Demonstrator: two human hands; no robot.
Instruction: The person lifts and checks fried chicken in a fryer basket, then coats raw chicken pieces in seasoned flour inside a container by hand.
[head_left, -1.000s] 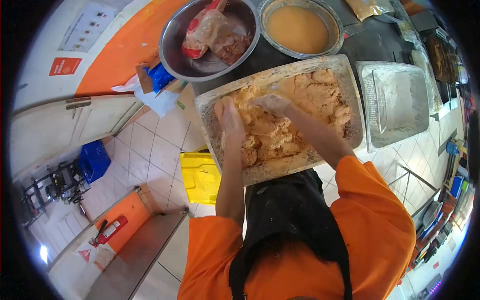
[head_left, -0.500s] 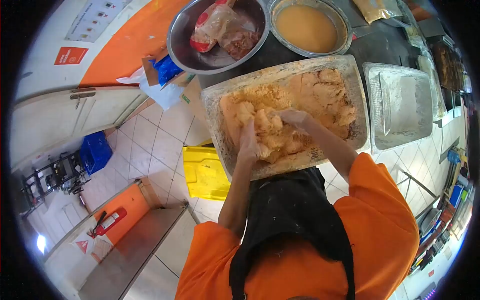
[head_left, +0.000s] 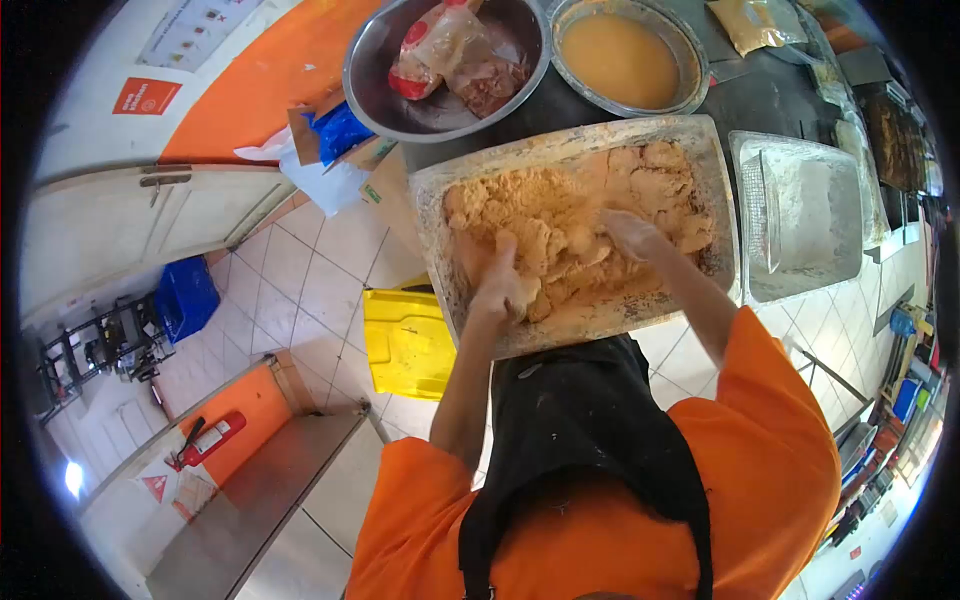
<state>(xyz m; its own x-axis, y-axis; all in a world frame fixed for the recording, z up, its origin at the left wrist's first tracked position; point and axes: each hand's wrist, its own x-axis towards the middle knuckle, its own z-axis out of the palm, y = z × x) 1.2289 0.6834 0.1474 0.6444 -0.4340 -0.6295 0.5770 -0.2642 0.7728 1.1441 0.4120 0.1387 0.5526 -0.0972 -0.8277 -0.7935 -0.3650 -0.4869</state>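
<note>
A large worn tub [head_left: 722, 200] holds a lumpy heap of orange-tan breading flour [head_left: 530, 200] with coated pieces [head_left: 560, 265] in it. My left hand [head_left: 503, 283] rests at the left side of the lumps, flour-dusted, a finger stretched upward and the others partly hidden. On the other side, my right hand [head_left: 630, 235] reaches in with its fingers extended toward the middle, touching the flour. Neither hand shows a piece gripped in it. What the coated pieces are cannot be made out under the flour.
Behind the tub stand a steel bowl [head_left: 360, 85] with a plastic bag and a bowl of orange liquid [head_left: 620, 60]. A floury tray [head_left: 815, 215] with a wire basket [head_left: 762, 210] sits to the right. A yellow plastic object [head_left: 408, 345] is below left.
My hands have moved apart from the lumps they were cupping; the clump has dropped back into the flour. The right hand has shifted right, and the view has moved slightly.
</note>
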